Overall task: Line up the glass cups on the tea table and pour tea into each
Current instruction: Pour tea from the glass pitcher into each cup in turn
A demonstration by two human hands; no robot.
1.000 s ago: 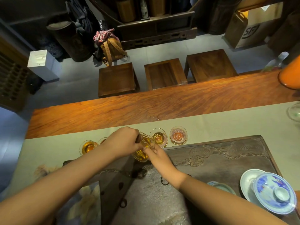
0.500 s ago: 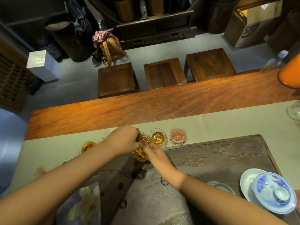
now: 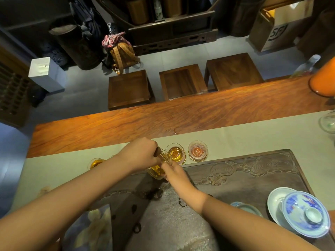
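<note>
Over the cups (image 3: 175,154), both hands (image 3: 139,156) tilting pitcher (image 3: 157,171)

single head-worn wide-angle view, looking forward and steeply down over tea table (image 3: 181,116); forearms enter from bottom edge, close; stools (image 3: 129,88) and floor beyond; edges bend, probably lens distortion.

Glass pitcher (image 3: 159,168) mostly hidden behind the left hand (image 3: 139,154), a cup (image 3: 112,157) beside the forearm barely showing, glass vessel (image 3: 329,123) cut off by the right edge, possibly a lid.
</note>
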